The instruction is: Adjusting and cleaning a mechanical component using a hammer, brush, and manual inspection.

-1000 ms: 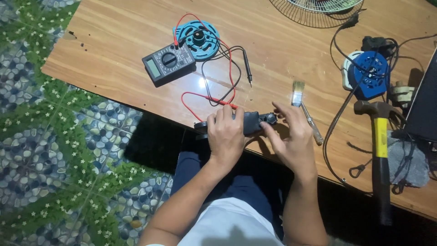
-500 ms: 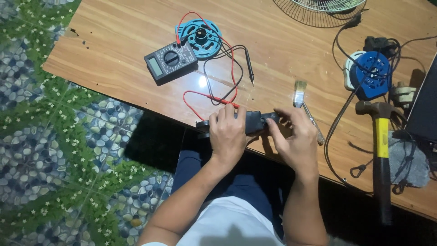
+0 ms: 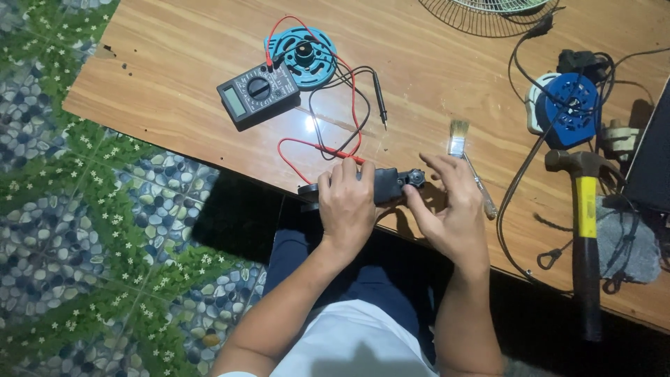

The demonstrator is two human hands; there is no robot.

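**Inspector:** Head view, left to right. Patterned floor tiles [image 3: 84, 265] run up to the worktop [image 3: 174, 63] edge. A dark multimeter [image 3: 257, 93] lies near a blue round part [image 3: 306, 49], with red and black test leads [image 3: 349, 105] looping toward the near edge.

**Assistant:** And the hands?

**Inspector:** The left hand [image 3: 347, 202] has its grip closed over a black oblong device [image 3: 387, 186], which sits at the near edge of the worktop, partly overhanging the lap. The right hand [image 3: 450, 209] touches the device's right end with fingers half curled; its grip looks loose, resting rather than clamping.

**Assistant:** How should this be handled?

**Inspector:** In my judgement, the left hand should keep the body pinned flat while the right works at the end. Drawing the device further onto the worktop would lessen the risk of a drop.

**Assistant:** Room to move?

**Inspector:** Open wood lies just beyond the hands. To the right, a small brush [image 3: 458, 136] lies just beside the right fingers, then a cable [image 3: 516, 188], a second blue round part [image 3: 572, 108] and a yellow-handled hammer [image 3: 583, 209] whose handle crosses the edge. A fan guard [image 3: 488, 14] sits at the far edge.
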